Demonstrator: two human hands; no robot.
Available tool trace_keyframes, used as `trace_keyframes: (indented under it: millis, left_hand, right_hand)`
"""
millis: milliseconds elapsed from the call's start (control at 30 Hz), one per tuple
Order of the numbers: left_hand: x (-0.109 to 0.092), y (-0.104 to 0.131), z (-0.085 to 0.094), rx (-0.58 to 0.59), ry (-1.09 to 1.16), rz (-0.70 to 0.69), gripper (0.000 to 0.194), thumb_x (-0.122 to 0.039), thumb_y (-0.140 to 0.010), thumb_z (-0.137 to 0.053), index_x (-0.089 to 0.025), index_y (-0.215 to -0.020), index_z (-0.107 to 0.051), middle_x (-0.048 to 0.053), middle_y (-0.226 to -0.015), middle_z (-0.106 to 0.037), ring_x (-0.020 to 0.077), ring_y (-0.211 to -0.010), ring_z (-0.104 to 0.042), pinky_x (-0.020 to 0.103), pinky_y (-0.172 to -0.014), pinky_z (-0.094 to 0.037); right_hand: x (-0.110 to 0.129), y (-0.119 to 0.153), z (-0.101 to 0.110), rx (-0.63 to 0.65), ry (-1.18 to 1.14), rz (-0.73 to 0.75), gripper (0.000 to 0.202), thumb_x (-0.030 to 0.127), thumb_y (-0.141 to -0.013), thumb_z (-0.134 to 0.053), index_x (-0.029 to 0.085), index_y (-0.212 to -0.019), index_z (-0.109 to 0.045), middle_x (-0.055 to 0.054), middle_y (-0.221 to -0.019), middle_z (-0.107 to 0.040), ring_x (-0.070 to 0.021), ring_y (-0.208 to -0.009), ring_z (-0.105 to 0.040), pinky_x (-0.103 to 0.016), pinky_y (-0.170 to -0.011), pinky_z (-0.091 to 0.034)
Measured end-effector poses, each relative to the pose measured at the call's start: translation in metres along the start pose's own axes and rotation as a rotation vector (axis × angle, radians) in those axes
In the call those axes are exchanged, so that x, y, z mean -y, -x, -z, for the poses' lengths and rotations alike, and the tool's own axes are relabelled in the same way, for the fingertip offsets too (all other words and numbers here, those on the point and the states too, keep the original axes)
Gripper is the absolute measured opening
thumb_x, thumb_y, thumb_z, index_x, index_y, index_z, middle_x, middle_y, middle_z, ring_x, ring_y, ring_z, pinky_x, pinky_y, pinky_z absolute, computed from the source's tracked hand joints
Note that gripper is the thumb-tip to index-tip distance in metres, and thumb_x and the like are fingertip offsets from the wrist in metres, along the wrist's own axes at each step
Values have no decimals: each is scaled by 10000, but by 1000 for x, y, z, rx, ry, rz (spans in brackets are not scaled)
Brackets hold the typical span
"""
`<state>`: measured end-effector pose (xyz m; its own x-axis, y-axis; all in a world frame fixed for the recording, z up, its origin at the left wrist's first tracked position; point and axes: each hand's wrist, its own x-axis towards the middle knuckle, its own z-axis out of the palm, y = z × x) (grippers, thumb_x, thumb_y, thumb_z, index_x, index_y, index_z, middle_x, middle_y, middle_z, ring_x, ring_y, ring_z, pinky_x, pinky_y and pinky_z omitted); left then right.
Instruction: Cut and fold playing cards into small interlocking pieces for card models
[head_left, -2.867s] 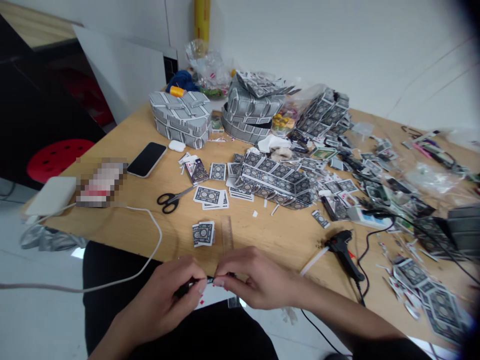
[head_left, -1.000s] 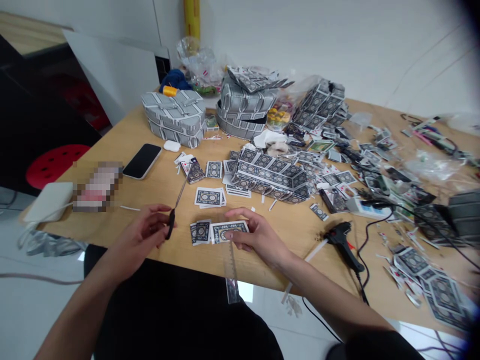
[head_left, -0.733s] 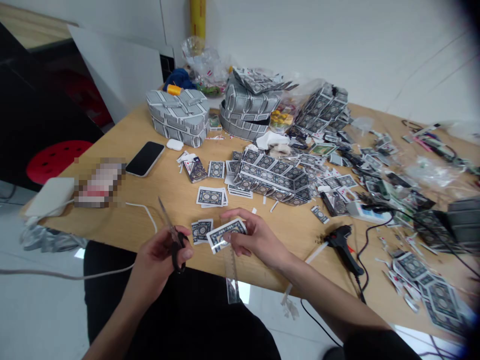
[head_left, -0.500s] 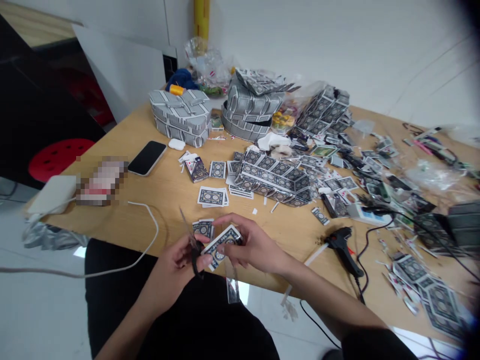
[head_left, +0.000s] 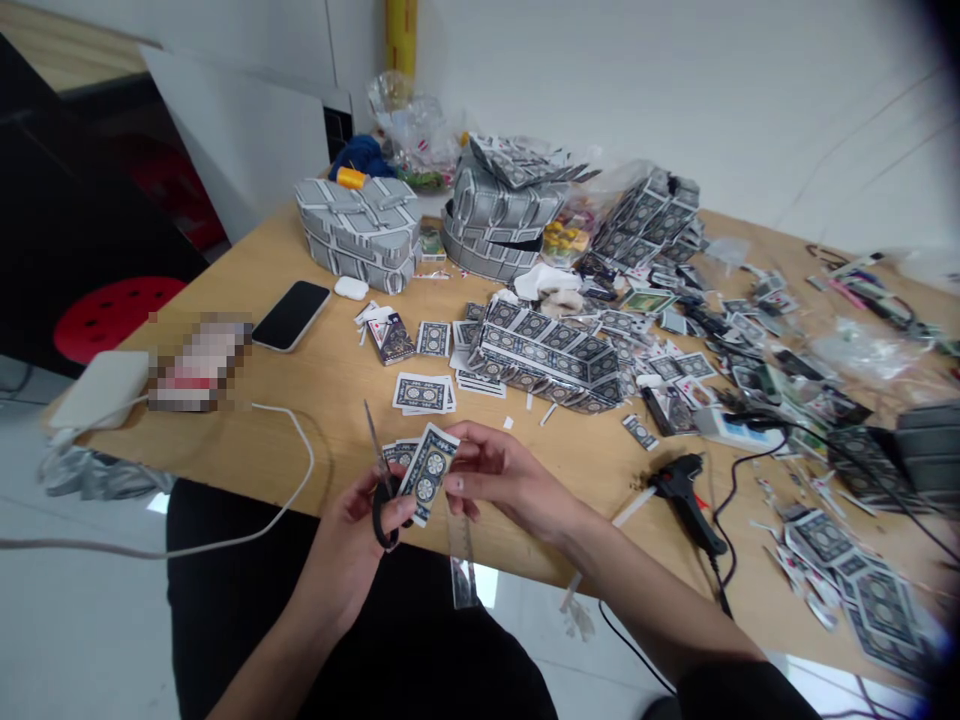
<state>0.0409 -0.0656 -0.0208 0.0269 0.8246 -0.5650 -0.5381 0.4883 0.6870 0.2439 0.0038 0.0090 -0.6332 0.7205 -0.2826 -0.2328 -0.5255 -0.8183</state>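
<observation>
My left hand (head_left: 352,530) is closed around the black handle of the scissors (head_left: 379,455), whose blades point up and away. Its thumb also presses on the lower end of a dark patterned playing card (head_left: 431,468), which is tilted upright. At the card's right edge, the fingers of my right hand (head_left: 514,485) pinch it. Behind the left hand, more playing cards (head_left: 401,452) lie partly covered. Under the right hand a clear ruler (head_left: 463,570) sticks out over the table's front edge.
A long box built of cards (head_left: 547,355) and card stacks (head_left: 421,393) lie ahead. The black glue gun (head_left: 686,500) with its cable is on the right. A phone (head_left: 292,315) and white cable (head_left: 304,440) lie left. Grey lidded boxes (head_left: 360,235) stand at the back.
The playing card has turned to a steeper angle between my hands. My right fingers have shifted from over its face to its right edge. The scissors stay in my left hand.
</observation>
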Motion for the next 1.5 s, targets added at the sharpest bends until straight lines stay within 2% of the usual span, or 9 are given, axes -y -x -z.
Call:
trace_keyframes:
  millis: [133, 233, 433, 567, 767, 967, 1167, 1333, 1500]
  left_hand:
    - [-2, 2, -8, 16, 38, 62, 452, -319, -582, -1016, -196, -945, -775, -15, -812, -672, 83, -631, -537, 196, -550, -412]
    - [-4, 1, -7, -13, -40, -1, 444, -331, -605, -1002, -207, -963, -769, -17, -816, -698, 102, -655, -587, 211, -581, -459]
    - [-6, 5, -1, -151, -383, -440, 372, -350, -755, -932, -225, -1051, -744, 30, -952, -807, 219, -882, -768, 308, -777, -612]
    - [-9, 10, -7, -255, -553, -652, 353, -355, -796, -899, -232, -1078, -727, 38, -944, -803, 235, -851, -773, 332, -740, -632]
    - [-22, 6, -9, -211, -548, -585, 380, -385, -785, -906, -227, -1072, -713, 48, -975, -818, 244, -891, -792, 319, -761, -645]
    - [-32, 11, 11, -78, -588, -538, 319, -383, -852, -857, -251, -1117, -739, 2, -802, -725, 174, -709, -698, 247, -634, -560]
    - [-34, 36, 32, 301, -836, -421, 302, -407, -861, -817, -307, -1134, -738, -16, -686, -679, 152, -566, -613, 230, -539, -488]
    - [-33, 44, 30, 321, -1045, -488, 286, -363, -882, -805, -314, -1156, -739, -31, -694, -701, 149, -570, -654, 225, -555, -521]
    - [-34, 41, 27, 317, -1152, -526, 334, -357, -907, -786, -288, -1223, -699, -40, -775, -720, 137, -637, -663, 218, -620, -536]
  right_hand:
    - [-3, -2, 0, 29, 10, -11, 363, 329, -801, -958, 181, -993, -687, 7, -859, -725, -80, -613, -603, -192, -515, -420]
    - [-2, -5, -3, 7, 48, 20, 333, 375, -820, -942, 176, -918, -695, 22, -784, -692, -75, -593, -545, -199, -528, -415]
    - [-1, -11, -8, -88, 198, 110, 341, 468, -890, -866, 169, -914, -703, 17, -702, -692, -105, -575, -610, -228, -549, -507]
    - [-3, -15, -7, -113, 184, 130, 390, 511, -858, -883, 177, -882, -683, 10, -672, -705, -129, -568, -649, -238, -533, -539]
    - [0, -18, -7, -44, 185, 106, 373, 475, -806, -934, 176, -935, -751, -23, -844, -776, -136, -695, -699, -238, -597, -587]
    - [19, -18, -13, -47, 116, 208, 363, 478, -866, -892, 178, -990, -730, -27, -833, -798, -162, -697, -761, -280, -640, -656]
    - [33, -14, -6, -97, 66, 230, 306, 412, -873, -902, 185, -941, -707, -5, -810, -786, -150, -661, -756, -300, -649, -672]
    - [34, -12, -3, -142, 47, 246, 237, 338, -839, -926, 194, -931, -763, 7, -838, -790, -137, -711, -736, -279, -674, -648]
    - [31, -12, -5, -162, 60, 249, 254, 309, -759, -971, 210, -932, -813, 2, -915, -814, -168, -864, -739, -344, -891, -628]
